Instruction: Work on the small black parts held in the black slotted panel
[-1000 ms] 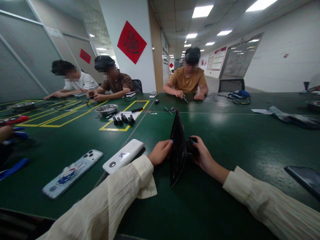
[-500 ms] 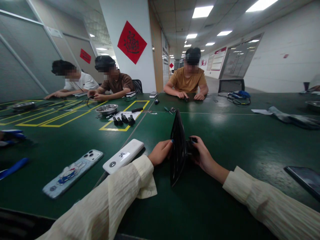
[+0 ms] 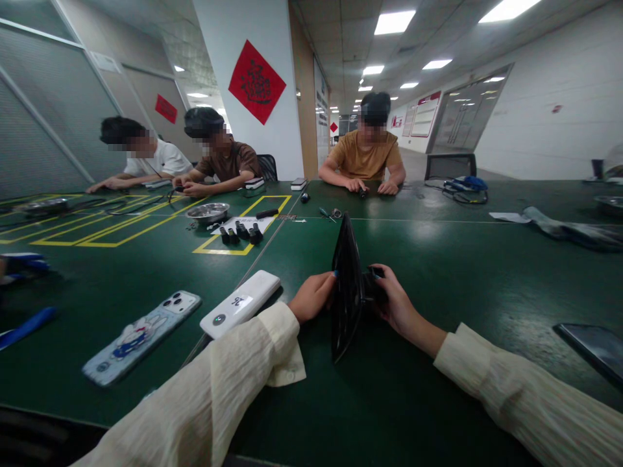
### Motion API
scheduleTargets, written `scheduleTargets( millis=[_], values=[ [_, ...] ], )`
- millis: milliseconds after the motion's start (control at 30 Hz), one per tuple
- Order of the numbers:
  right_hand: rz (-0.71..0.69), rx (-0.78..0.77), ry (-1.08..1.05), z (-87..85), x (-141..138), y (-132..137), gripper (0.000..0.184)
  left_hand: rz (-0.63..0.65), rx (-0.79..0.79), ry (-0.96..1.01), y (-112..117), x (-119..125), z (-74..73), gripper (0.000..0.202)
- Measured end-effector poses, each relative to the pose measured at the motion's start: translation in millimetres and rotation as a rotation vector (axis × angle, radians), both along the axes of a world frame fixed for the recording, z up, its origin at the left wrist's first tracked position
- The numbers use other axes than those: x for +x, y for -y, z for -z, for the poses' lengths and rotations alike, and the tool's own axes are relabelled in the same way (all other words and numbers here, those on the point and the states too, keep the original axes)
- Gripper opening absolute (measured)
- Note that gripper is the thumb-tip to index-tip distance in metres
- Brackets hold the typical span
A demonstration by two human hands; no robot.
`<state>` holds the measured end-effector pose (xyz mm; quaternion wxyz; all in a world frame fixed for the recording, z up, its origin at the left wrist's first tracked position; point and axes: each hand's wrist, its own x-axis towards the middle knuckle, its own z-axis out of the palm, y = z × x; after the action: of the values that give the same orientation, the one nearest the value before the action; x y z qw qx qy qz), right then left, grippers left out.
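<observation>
A flat black panel (image 3: 347, 292) with a glossy rim stands nearly edge-on to me, upright over the table. My left hand (image 3: 314, 297) is closed at its left side, thumb against the face and the other fingers mostly hidden. On the right side, my right hand (image 3: 396, 305) wraps round a short black part (image 3: 372, 287) that sticks out from the panel's back. What kind of device this is, I cannot tell. Close to my left forearm lies a white power bank (image 3: 238, 305) marked 26, and beyond it a phone in a light blue rabbit case (image 3: 141, 338).
On the green table (image 3: 467, 272) are a metal bowl (image 3: 207, 213), several black cone-shaped parts (image 3: 242, 232) on paper, and a screwdriver (image 3: 327, 215). A dark phone-like slab (image 3: 591, 350) lies at right, a grey cloth (image 3: 569, 230) further back. Three people sit opposite.
</observation>
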<state>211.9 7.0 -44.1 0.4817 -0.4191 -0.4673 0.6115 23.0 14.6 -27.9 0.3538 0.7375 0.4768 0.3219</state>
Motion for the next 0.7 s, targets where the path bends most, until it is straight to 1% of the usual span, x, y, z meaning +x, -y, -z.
scheduleTargets(
  millis=[233, 400, 467, 700],
  values=[
    [-0.010, 0.004, -0.003, 2.2, 0.5, -0.6, 0.031, 0.046, -0.018, 0.016, 0.9, -0.1, -3.9, 0.042],
    [-0.013, 0.003, -0.004, 3.4, 0.6, -1.7, 0.031, 0.004, -0.004, 0.030, 0.2, -0.3, -0.8, 0.048],
    [-0.012, -0.001, -0.009, 2.4, 0.7, -1.1, 0.031, 0.010, 0.002, 0.013, -0.8, -0.6, 0.8, 0.048],
    [-0.004, 0.008, -0.020, 5.4, 1.6, -2.3, 0.029, 0.062, -0.020, -0.002, -0.5, -1.8, -2.7, 0.040]
  ],
)
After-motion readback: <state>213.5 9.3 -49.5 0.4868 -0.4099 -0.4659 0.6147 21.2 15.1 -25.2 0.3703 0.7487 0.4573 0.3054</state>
